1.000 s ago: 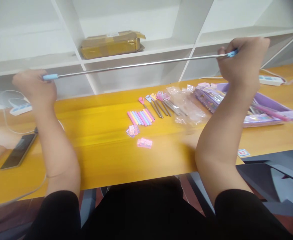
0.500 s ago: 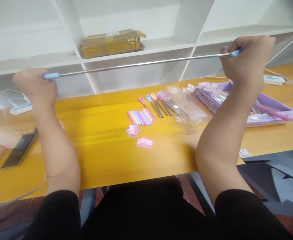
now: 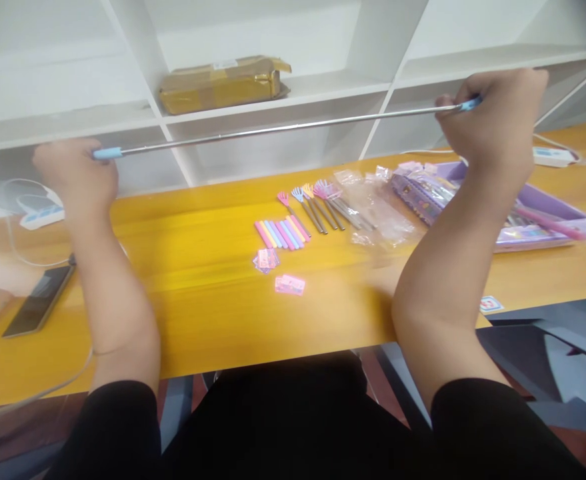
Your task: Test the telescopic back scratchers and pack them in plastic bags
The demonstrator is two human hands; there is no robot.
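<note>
Your left hand (image 3: pixel 79 175) and right hand (image 3: pixel 495 117) each curl their fingers around a light-blue end of the metal rod (image 3: pixel 293 126), which you hold stretched above the worktop (image 3: pixel 213 320).

Two hands (image 3: pixel 77 177), one rod (image 3: pixel 297 126), one box (image 3: pixel 223 87), one phone (image 3: pixel 39 301) and two power strips (image 3: pixel 43 217) show.

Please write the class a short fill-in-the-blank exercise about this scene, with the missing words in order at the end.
1. The left hand and right hand hold a metal rod whose two end pieces are light ____.
2. The cardboard box rests on a shelf coloured ____.
3. The phone on the table is nearer the ____ hand.
4. The open tray is coloured ____.

Missing words: blue; white; left; purple.
</note>
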